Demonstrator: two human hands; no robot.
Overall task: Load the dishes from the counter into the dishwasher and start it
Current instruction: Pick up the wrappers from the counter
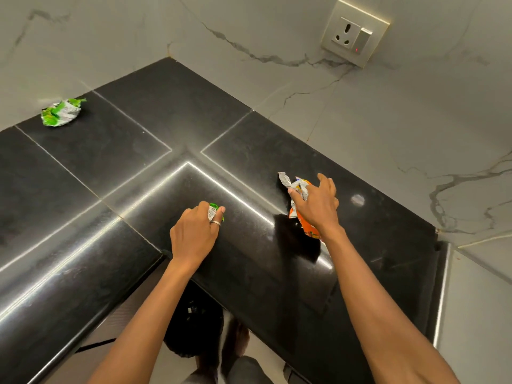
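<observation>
Print on wrappers too crumpled to read. Black polished stone bench fills frame; white wall socket upper right, red light lit. Crumpled green-and-silver foil wrapper lies upper left, by wall. Left hand, centre, grip narrow, clenches small green foil wrapper on bench. Right hand, right of centre, grip looser, fingers curled over orange-and-silver foil wrapper.

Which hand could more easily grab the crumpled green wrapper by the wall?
Probably left: the crumpled green-and-silver foil wrapper lies on the left hand's side; the right hand, over an orange foil wrapper, is farther.
</observation>
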